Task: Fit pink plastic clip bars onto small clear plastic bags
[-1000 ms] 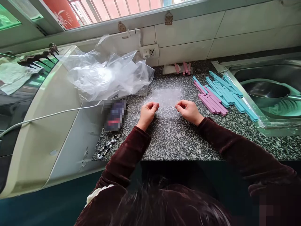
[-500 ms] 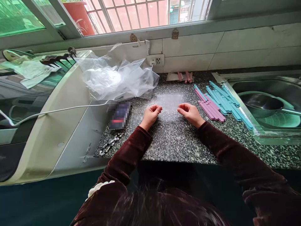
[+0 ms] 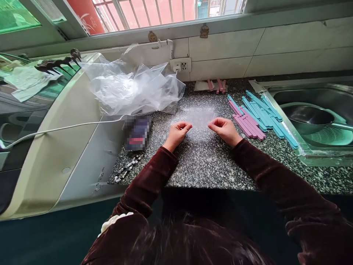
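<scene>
A small clear plastic bag (image 3: 200,119) is stretched flat between my two hands, above the speckled countertop (image 3: 204,162). My left hand (image 3: 178,133) pinches its near left corner between thumb and fingers. At the near right corner, my right hand (image 3: 224,129) grips it the same way. To the right of my right hand lie several pink sealing clips (image 3: 249,125) and several turquoise sealing clips (image 3: 261,114), side by side on the counter. The bag is see-through, so its edges are hard to make out.
Crumpled clear plastic sheeting (image 3: 132,88) lies at the back left, with a blurred phone (image 3: 138,133) before it. A white cable (image 3: 68,128) crosses the left side. Farther back is a packet with pink clips (image 3: 211,85). A sink (image 3: 306,156) holding a pan is on the right.
The view has shifted slightly. My hands keep hold of the bag in nearly the same place, and its sheet is tilted a little differently. The clips have not moved.
</scene>
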Motion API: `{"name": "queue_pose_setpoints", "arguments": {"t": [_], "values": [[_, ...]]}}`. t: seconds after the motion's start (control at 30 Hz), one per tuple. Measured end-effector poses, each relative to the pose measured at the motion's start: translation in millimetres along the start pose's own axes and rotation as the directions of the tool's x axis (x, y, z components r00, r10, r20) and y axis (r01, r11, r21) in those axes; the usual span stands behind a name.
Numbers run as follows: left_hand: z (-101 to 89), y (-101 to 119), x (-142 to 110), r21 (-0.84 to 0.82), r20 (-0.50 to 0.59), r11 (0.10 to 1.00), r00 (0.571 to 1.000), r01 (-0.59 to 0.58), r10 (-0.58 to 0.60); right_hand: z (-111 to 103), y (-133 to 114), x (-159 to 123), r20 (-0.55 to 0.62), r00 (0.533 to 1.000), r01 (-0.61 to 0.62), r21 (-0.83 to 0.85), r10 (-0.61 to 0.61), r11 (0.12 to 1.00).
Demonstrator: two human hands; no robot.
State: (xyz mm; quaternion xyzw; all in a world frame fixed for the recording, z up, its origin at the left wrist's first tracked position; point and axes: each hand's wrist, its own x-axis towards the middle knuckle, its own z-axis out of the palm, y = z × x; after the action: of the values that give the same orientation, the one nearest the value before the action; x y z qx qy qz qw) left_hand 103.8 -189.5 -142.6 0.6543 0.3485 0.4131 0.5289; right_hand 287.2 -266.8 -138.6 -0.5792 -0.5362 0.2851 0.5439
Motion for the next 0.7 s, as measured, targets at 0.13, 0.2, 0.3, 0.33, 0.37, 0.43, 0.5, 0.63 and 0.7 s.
{"name": "queue_pose_setpoints", "arguments": {"t": [0.13, 0.2, 0.3, 0.33, 0.37, 0.43, 0.5, 0.63, 0.7], "values": [[-2.7, 1, 1, 0.005, -0.057, 1.000, 0.998, -0.015, 0.015, -1, 4, 0, 0.015, 1.000, 0.020, -0.027, -0.020, 0.999], [-5.1, 2, 1, -0.020, -0.098, 1.000, 0.995, -0.022, 0.020, -4, 7, 0, -0.008, 0.996, 0.086, -0.092, -0.087, 0.992], [-8.3, 3, 1, -0.115, -0.116, 0.993, 0.992, 0.030, -0.044, -9, 8, 0, -0.051, 0.943, 0.290, -0.354, -0.328, 0.889], [-8.9, 3, 1, -0.160, -0.094, 0.985, 0.992, 0.071, -0.087, -11, 8, 0, -0.044, 0.904, 0.361, -0.456, -0.426, 0.813], [-9.2, 3, 0, -0.203, -0.058, 0.972, 0.989, 0.122, -0.136, -13, 7, 0, -0.021, 0.855, 0.426, -0.543, -0.519, 0.724], [-9.1, 4, 0, -0.268, 0.026, 0.935, 0.972, 0.232, -0.234, -15, 4, -1, 0.053, 0.754, 0.521, -0.655, -0.655, 0.547], [-8.4, 5, -1, -0.292, 0.099, 0.899, 0.945, 0.327, -0.312, -16, 0, -3, 0.132, 0.673, 0.578, -0.707, -0.728, 0.406], [-7.6, 7, -2, -0.287, 0.174, 0.879, 0.924, 0.380, -0.342, -13, -4, -6, 0.211, 0.572, 0.641, -0.718, -0.793, 0.271], [-7.8, 7, -2, -0.281, 0.180, 0.895, 0.935, 0.346, -0.304, -12, -4, -6, 0.208, 0.573, 0.636, -0.723, -0.793, 0.271]]}}
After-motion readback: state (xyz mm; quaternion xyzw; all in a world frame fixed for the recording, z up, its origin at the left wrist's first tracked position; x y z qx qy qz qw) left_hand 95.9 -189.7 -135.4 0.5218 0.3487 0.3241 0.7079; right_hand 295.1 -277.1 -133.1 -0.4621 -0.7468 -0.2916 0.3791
